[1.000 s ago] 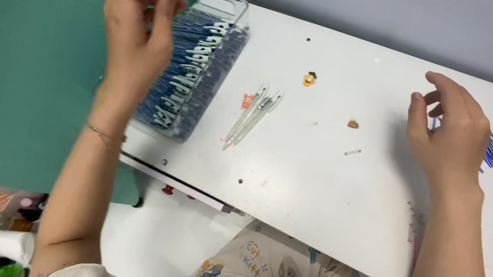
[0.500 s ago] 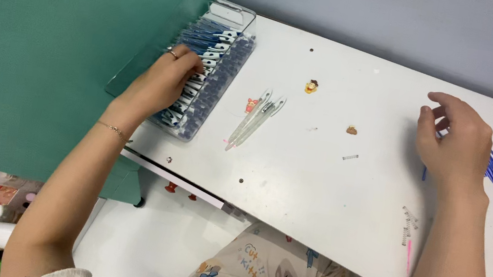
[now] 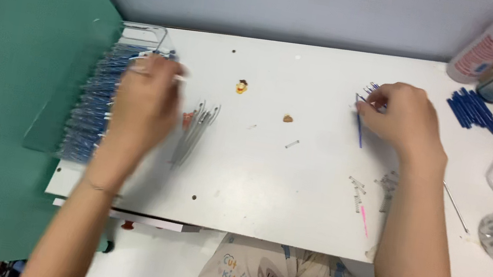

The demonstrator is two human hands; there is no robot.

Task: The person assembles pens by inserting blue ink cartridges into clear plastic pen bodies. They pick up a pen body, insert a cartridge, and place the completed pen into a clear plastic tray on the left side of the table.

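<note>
Thin blue refill [image 3: 360, 124] pinched in right hand [image 3: 400, 118]; lies slanted on white table [image 3: 254, 172]

Blue refill [image 3: 360, 124]: thin, straight, lying on white table just left of right hand [image 3: 400, 118], upper end under the fingertips. Clear tray [image 3: 98, 100] at table's left edge, packed with a row of blue pens; left hand [image 3: 144, 104] blurred, possibly touching tray's right side.

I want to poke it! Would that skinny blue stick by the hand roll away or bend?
The blue stick under the right hand looks thin and round, so a poke would probably roll it across the smooth white table. It lies straight, so it is likely fairly stiff, and seemingly very light.
</note>
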